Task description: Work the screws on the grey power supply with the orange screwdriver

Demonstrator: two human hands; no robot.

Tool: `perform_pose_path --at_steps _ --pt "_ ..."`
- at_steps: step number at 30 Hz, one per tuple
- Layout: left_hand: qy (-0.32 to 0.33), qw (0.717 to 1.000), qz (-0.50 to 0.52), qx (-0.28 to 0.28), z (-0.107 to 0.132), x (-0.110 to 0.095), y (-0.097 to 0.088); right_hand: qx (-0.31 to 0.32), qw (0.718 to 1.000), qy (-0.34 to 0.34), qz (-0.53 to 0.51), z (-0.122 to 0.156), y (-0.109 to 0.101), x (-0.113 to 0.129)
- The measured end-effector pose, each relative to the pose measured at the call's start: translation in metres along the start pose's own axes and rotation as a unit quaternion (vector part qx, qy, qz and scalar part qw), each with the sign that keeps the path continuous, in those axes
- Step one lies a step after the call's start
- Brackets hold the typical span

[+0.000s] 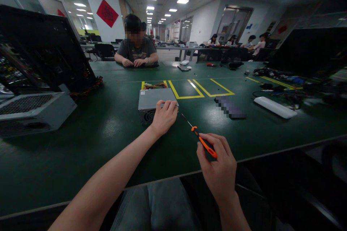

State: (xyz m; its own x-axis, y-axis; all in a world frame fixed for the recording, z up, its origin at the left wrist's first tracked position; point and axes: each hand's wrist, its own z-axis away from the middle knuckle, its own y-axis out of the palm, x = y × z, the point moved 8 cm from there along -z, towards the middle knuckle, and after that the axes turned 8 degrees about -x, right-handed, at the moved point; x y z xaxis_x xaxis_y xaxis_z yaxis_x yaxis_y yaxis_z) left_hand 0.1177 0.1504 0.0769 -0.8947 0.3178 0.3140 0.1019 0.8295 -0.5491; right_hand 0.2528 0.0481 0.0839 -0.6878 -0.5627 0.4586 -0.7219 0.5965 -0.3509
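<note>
A grey metal power supply box [151, 100] lies on the green table [108, 130], with coloured wires [155, 86] at its far end. My left hand [164, 115] rests on its near right corner, fingers curled over the top edge. My right hand [217, 162] is closed round the orange handle of a screwdriver [202, 140]. The thin shaft points up and left towards the box, its tip a short way from the box and my left hand.
An open computer case [40, 50] and another grey unit [32, 110] stand at the left. A white bar [275, 107] and cables [282, 83] lie at the right. A person [137, 48] sits across the table. Yellow tape outlines [200, 88] mark the middle.
</note>
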Motion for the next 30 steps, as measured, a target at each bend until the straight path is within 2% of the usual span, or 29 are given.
perform_pose_path --at_steps 15,24,30 --pt "0.073 0.997 -0.017 0.029 -0.006 -0.008 -0.005 -0.003 0.999 0.031 -0.022 0.008 -0.003 -0.009" --pt "0.055 0.997 -0.012 0.043 -0.006 -0.008 0.002 -0.005 0.999 0.037 -0.023 0.007 0.003 -0.013" --pt "0.018 1.000 0.004 0.025 -0.001 -0.001 0.001 -0.013 0.999 0.042 -0.026 0.006 0.009 -0.017"
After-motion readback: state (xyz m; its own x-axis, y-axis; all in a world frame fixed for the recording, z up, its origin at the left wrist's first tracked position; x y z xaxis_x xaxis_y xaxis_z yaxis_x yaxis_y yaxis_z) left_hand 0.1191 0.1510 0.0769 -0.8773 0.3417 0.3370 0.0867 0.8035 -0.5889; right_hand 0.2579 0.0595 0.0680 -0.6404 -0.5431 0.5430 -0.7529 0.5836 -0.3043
